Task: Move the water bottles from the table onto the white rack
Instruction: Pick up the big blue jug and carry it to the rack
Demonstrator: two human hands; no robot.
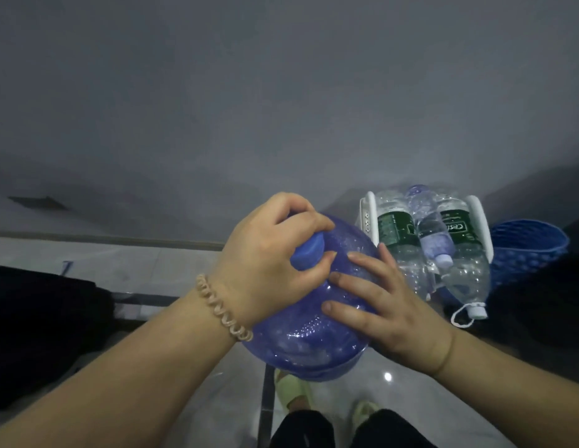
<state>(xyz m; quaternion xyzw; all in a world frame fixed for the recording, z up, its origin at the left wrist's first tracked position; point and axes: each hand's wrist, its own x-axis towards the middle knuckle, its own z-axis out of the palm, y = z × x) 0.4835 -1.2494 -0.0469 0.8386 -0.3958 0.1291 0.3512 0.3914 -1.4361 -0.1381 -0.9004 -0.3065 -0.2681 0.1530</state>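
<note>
The task is judged to be well advanced but not finished. Three bottles are seen lying on the white rack: two clear bottles with green labels and, between them and on top, a smaller bluish bottle. A blue basket is seen just behind the rack. One large blue bottle is not yet placed; it is held in the air above the tiled floor, just beside the rack and to its left. Whether other bottles are left on the surface cannot be told, since that surface is not clearly shown.

The large bottle is made of translucent blue plastic, rounded and wide, with a textured shoulder and a solid blue cap. The left grip is clenched round the cap and neck. The right grip is released, its straight fingers pressed flat against the shoulder as a steadying support.
</note>
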